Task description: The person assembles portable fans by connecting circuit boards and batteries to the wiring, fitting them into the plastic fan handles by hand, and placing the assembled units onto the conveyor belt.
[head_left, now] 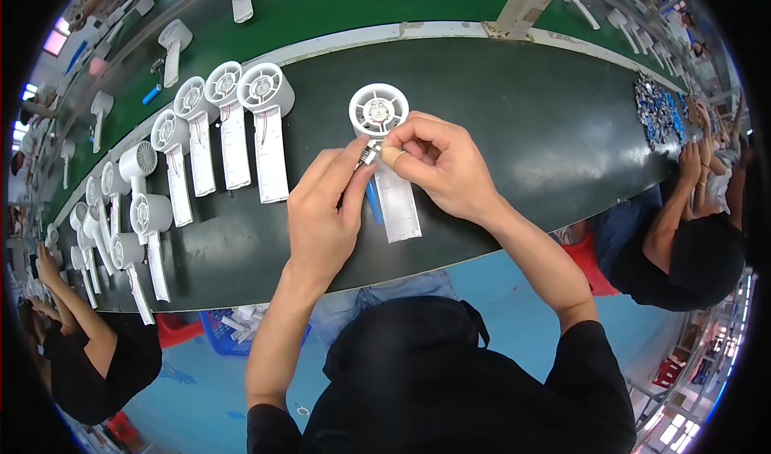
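Note:
On the dark green table lies a white handheld fan housing [402,213], its round spoked head [378,110] pointing away from me and its open handle toward me. Above the handle, my left hand [328,199] pinches a small circuit board [368,154] between thumb and fingers. My right hand [440,165] is closed in a pinch right beside the board, over the upper part of the handle; what its fingertips hold is too small to make out. A blue cylinder [374,203], like a battery, shows below the board along the handle's left side.
Several similar fan housings [271,161] line the table's left side. A pile of blue and silver small parts [657,113] lies at the far right. Beyond a pale rail [401,31] runs a green belt with more fans. Co-workers sit left and right; a blue basket [217,331] stands below.

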